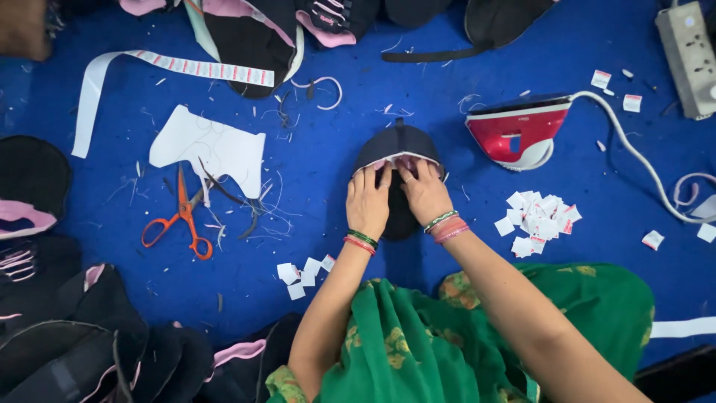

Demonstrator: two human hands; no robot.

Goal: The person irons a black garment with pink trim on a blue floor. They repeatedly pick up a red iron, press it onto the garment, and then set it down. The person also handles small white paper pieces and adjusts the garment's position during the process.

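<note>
A dark navy fabric cap piece with a pale pink lining edge lies on the blue cloth surface in front of me. My left hand and my right hand rest side by side on it, fingertips pressing along the pink edge. Both wrists carry coloured bangles. The lower part of the dark piece is hidden under my palms.
A red and white iron with its cord sits right of the piece, beside a heap of small white tags. Orange scissors and a white paper pattern lie left. Dark and pink fabric pieces pile at the edges; a power strip is top right.
</note>
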